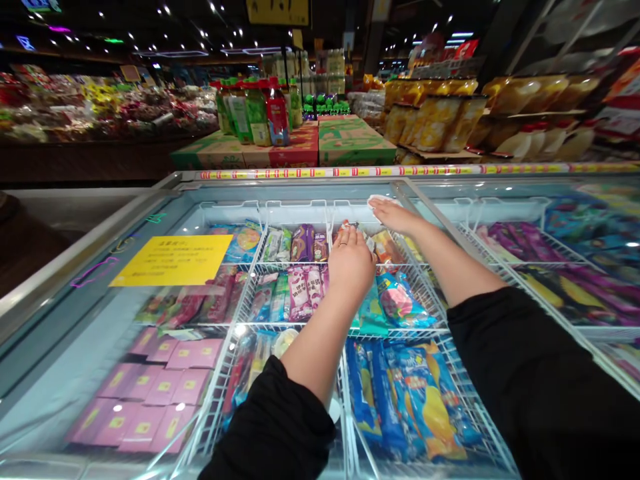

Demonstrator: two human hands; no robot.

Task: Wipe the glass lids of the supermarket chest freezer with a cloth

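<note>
My left hand (350, 257) lies palm down on the clear glass lid of a chest freezer (185, 193), fingers stretched out and holding nothing. Farther back and to the right, my right hand (393, 215) presses a white cloth (383, 200) against the glass near the lid's frame. Most of the cloth is hidden under the fingers. Below the glass, wire baskets (295, 327) hold packaged ice creams, among them a blue pack (403, 300) and a pink-and-white pack (303, 290).
A yellow paper notice (173, 260) is on the glass at left, above stacked pink boxes (150, 393). Price labels (310, 172) run along the freezer's back edge. Behind stand bottles (257, 110) on cartons (355, 143) and jars (435, 120). Another freezer section (565, 267) adjoins at right.
</note>
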